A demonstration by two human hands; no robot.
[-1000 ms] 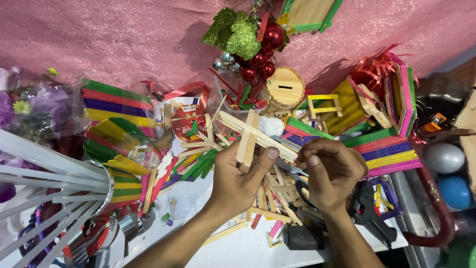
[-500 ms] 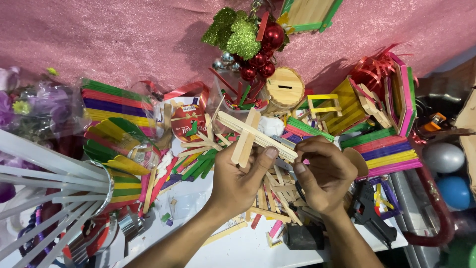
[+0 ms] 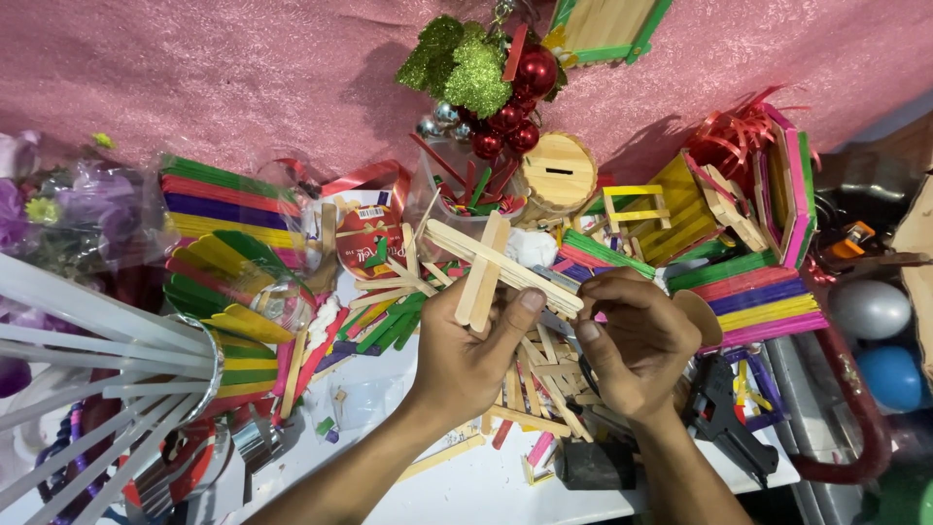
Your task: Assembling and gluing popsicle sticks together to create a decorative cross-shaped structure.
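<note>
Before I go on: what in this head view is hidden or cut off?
- Joint of the stick cross: covered by the left hand and its thumb.
- What the right hand pinches: hidden by its curled fingers.
- Glue gun: front end behind the right wrist.
- White rack: cut by the left edge.

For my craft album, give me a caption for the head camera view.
Both hands, left hand and right hand, hold a crossed bundle of plain wooden craft sticks above a cluttered white table.

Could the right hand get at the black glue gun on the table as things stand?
Probably yes, once it lets go: the right hand is pinching the crossed plain wooden sticks together with the left hand, and the glue gun lies uncovered just beside its wrist.
</note>
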